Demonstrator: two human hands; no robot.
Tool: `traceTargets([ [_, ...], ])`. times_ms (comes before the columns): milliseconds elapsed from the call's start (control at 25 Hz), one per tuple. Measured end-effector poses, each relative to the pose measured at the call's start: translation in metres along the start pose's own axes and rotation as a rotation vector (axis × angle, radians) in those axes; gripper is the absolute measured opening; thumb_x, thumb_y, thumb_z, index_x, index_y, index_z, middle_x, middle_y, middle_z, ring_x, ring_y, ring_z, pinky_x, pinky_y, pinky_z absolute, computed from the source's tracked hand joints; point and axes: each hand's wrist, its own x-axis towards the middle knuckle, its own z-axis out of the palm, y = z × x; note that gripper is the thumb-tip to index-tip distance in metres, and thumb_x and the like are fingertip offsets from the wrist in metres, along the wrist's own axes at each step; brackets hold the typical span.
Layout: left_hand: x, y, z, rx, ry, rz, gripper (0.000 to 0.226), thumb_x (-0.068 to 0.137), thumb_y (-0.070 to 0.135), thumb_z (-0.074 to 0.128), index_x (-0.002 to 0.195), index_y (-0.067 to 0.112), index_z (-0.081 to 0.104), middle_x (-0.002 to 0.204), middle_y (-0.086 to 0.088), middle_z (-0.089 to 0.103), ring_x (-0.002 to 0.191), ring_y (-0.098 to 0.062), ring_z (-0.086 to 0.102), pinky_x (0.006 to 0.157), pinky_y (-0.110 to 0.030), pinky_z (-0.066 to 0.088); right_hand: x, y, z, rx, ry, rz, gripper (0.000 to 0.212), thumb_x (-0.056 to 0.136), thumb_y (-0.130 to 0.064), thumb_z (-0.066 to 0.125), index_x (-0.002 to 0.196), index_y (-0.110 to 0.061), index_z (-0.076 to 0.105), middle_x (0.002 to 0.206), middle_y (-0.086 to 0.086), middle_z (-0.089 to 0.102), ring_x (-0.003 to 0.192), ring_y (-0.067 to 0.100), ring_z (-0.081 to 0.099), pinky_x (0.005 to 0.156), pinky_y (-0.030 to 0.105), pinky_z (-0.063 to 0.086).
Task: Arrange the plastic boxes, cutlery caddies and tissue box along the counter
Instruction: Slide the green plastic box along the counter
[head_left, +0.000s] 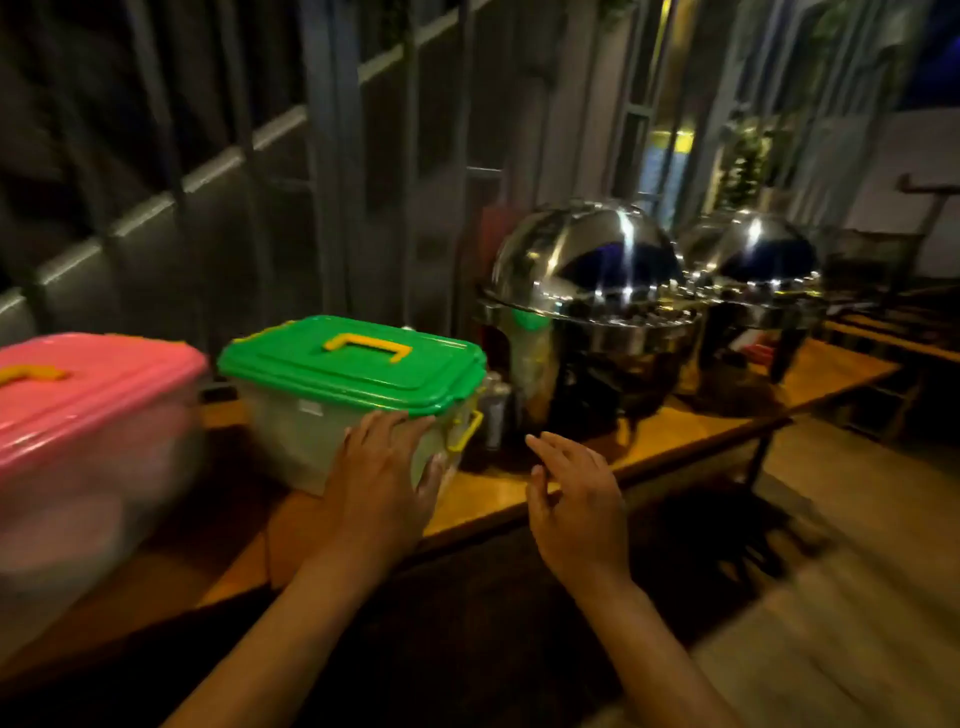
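A clear plastic box with a green lid (353, 364) and a yellow handle stands on the wooden counter (493, 493). My left hand (382, 473) lies flat against its near right corner, fingers spread on the wall just under the lid. My right hand (576, 499) hovers open above the counter edge to the right of the box, touching nothing. At the far left stands a blurred clear box with a pink lid (88, 395) and a yellow handle. No cutlery caddy or tissue box shows.
Two domed steel chafing dishes (587, 312) (758, 280) stand on the counter to the right of the green box. A small dark can (493, 415) sits between box and first dish. A metal grille (234, 182) backs the counter. Wooden floor (831, 571) lies at the right.
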Motion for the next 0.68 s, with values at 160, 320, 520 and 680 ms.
traceTargets([
  [160,0.045,-0.036,0.011,0.181,-0.083,-0.145,0.057,0.087,0.054,0.037,0.132,0.025,0.055,0.137,-0.016,0.052,0.128,-0.037,0.043,0.108,-0.049,0.034,0.06,-0.011,0.063,0.138,-0.073,0.053,0.03,0.088,-0.017,0.057,0.116,-0.019,0.068,0.118,0.002,0.067,0.108,0.021,0.061,0.092,0.035,0.051],
  [320,0.062,-0.039,0.033,0.247,-0.146,-0.282,0.056,0.091,0.056,0.023,0.132,0.033,0.053,0.144,-0.008,0.047,0.138,-0.033,0.031,0.111,-0.057,0.016,0.134,0.003,0.111,0.291,-0.131,0.248,0.031,0.09,-0.015,0.059,0.12,-0.012,0.066,0.123,0.013,0.064,0.117,0.027,0.058,0.096,0.026,0.038],
  [520,0.064,-0.019,0.044,0.036,-0.026,-0.549,0.045,0.087,0.058,0.038,0.123,0.036,0.056,0.153,-0.006,0.029,0.146,-0.029,0.008,0.112,-0.061,0.015,0.197,0.028,0.164,0.262,-0.469,0.347,0.059,0.084,-0.035,0.069,0.137,-0.014,0.052,0.142,0.018,0.05,0.134,0.029,0.044,0.113,0.037,0.032],
  [680,0.07,0.001,0.048,-0.188,0.0,-0.81,0.066,0.087,0.047,0.046,0.148,0.035,0.023,0.159,-0.01,-0.022,0.146,-0.038,-0.012,0.115,-0.059,0.012,0.198,0.033,0.189,0.426,-0.56,0.38,0.057,0.079,-0.042,0.061,0.134,-0.028,0.056,0.137,0.01,0.057,0.122,0.027,0.056,0.108,0.042,0.041],
])
